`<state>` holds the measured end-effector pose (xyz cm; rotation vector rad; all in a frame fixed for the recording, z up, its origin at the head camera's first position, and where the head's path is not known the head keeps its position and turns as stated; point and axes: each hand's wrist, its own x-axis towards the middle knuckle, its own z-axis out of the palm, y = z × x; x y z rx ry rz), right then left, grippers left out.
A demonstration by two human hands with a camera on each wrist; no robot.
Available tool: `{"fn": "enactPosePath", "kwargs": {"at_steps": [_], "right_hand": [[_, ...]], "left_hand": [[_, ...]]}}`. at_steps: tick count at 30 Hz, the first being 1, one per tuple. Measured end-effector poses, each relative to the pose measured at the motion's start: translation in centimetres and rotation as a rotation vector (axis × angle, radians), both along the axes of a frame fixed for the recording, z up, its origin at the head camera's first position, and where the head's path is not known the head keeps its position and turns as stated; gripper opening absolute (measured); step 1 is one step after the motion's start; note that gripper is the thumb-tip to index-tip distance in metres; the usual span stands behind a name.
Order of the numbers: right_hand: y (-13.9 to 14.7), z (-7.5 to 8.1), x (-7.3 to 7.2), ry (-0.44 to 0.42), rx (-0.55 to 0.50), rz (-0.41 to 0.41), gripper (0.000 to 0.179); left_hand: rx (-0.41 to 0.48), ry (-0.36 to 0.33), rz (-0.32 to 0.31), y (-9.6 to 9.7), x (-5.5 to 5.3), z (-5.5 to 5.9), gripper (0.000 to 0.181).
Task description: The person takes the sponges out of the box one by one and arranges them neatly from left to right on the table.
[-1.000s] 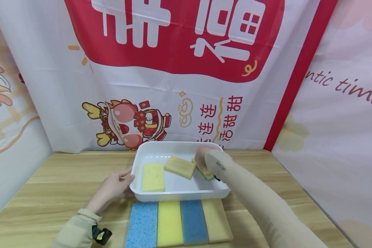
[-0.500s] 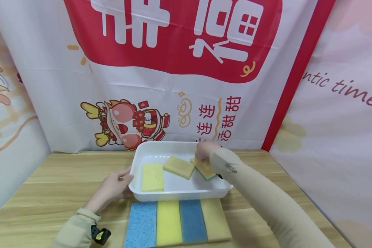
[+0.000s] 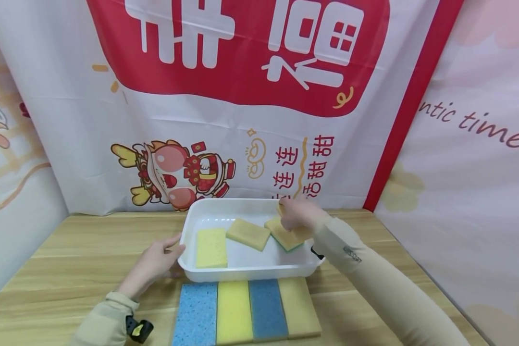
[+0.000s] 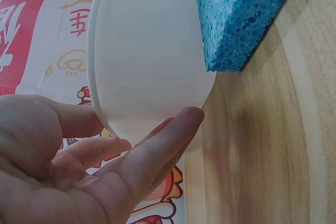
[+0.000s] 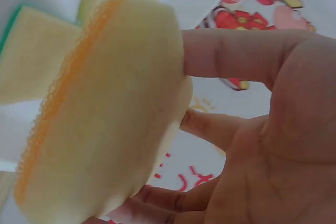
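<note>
My right hand [image 3: 302, 214] grips a pale sponge [image 5: 110, 114] with an orange scouring layer, raised above the right end of a white tray [image 3: 246, 275]. The head view shows only a sliver of that sponge beside the fingers. Inside the tray lie a yellow sponge [image 3: 211, 247], a beige sponge [image 3: 248, 234] and, partly under my right hand, a beige sponge with a green underside [image 3: 285, 237]. At the tray's left end my left hand [image 3: 156, 259] touches the rim and outer wall, its fingers [image 4: 163, 150] fairly straight.
A row of sponges lies against the tray's front: speckled blue [image 3: 194, 312], yellow [image 3: 234, 312], plain blue [image 3: 268, 310] and beige [image 3: 300, 307]. All stand on a wooden table [image 3: 69, 278]. A printed curtain [image 3: 91, 178] hangs directly behind the tray.
My right hand has risen and moved slightly right with the orange-layered sponge, exposing more of the green-backed sponge. My left hand stays at the tray's end.
</note>
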<state>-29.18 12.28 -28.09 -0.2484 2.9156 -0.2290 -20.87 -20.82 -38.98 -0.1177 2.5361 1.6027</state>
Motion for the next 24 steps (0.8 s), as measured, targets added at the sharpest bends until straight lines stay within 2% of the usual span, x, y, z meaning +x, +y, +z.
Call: {"fn": "enactPosePath", "kwargs": {"at_steps": [12,18,24], "right_hand": [[0.2,-0.6,4.6,0.138,-0.096,0.065,0.082],[0.2,-0.8,5.9,0.256,-0.093,0.133,0.078],[0.5,-1.0,7.5,0.275,-0.133,0.12,0.077]], "left_hand": [[-0.019,-0.006,0.012,0.0,0.1,0.0,0.058],[-0.014,0.006,0.008,-0.1,0.1,0.0,0.059],[-0.02,0.01,0.004,-0.2,-0.1,-0.2,0.059]]}}
